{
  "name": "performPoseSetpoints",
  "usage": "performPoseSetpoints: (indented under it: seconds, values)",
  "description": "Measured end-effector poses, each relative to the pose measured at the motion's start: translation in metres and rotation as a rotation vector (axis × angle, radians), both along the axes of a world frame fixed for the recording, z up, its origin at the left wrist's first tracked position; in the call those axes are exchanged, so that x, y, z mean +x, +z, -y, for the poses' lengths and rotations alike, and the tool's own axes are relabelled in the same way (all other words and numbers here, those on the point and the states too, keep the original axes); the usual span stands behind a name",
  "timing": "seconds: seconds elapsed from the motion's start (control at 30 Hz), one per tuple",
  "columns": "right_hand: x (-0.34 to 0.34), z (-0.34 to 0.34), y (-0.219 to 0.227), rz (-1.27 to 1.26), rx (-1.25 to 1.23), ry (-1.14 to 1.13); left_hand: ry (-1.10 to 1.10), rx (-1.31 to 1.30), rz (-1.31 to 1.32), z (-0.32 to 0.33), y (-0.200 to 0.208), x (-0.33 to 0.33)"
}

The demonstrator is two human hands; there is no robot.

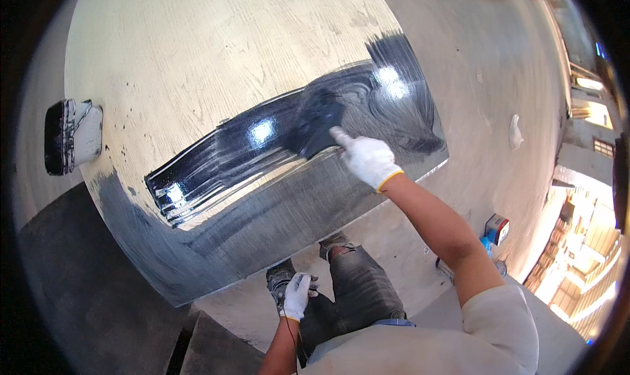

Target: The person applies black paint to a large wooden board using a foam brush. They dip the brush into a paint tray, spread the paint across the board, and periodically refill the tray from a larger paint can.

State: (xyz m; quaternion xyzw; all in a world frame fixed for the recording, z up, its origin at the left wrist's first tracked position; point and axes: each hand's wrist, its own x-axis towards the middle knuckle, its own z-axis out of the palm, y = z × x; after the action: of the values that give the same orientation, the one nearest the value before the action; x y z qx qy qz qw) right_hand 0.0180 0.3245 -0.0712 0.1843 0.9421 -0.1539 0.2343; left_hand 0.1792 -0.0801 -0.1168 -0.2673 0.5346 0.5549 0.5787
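A large pale wood-grained board (216,40) lies in front of me, its near part coated with dark paint. My right hand (371,160), in a white knitted glove, is closed on a wide paintbrush (320,127). Its black, motion-smeared head lies on a glossy band of wet black paint (246,139). Down by my thigh, well apart from the board's near edge, my left hand (297,297) is gloved too. Its fingers are curled, and a small greyish thing shows beside them that I cannot make out.
On the board's left edge stands a paint-smeared, black-and-white container (84,135). To the right, a small red-and-white tin (497,230) and a blue item (485,244) stand on the floor. A crumpled white scrap (516,132) lies farther off. Stacked timber (558,244) lines the far right.
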Motion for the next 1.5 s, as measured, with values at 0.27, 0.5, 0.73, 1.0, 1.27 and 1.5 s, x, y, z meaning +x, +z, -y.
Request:
performPoseSetpoints:
  seconds: [0.27, 0.5, 0.73, 1.0, 1.27, 1.5]
  values:
    - [0.114, -0.06, 0.024, 0.269, 0.152, -0.011, 0.172, -0.048, -0.012, 0.041, -0.012, 0.023]
    - [-0.019, 0.041, 0.026, 0.221, 0.023, 0.346, 0.182, -0.051, 0.006, 0.028, -0.011, 0.023]
    - [-0.017, 0.091, 0.015, 0.19, -0.022, 0.46, 0.173, 0.007, -0.096, 0.024, 0.006, 0.005]
    - [0.002, 0.018, 0.035, 0.334, 0.205, 0.436, 0.241, -0.01, -0.012, 0.056, 0.006, 0.019]
    - [-0.19, 0.296, 0.026, 0.27, -0.031, 0.788, 0.214, 0.124, -0.08, 0.037, 0.015, 0.007]
    - [-0.258, 0.373, 0.015, 0.081, -0.015, 0.736, 0.328, 0.13, -0.225, 0.084, 0.015, -0.021]
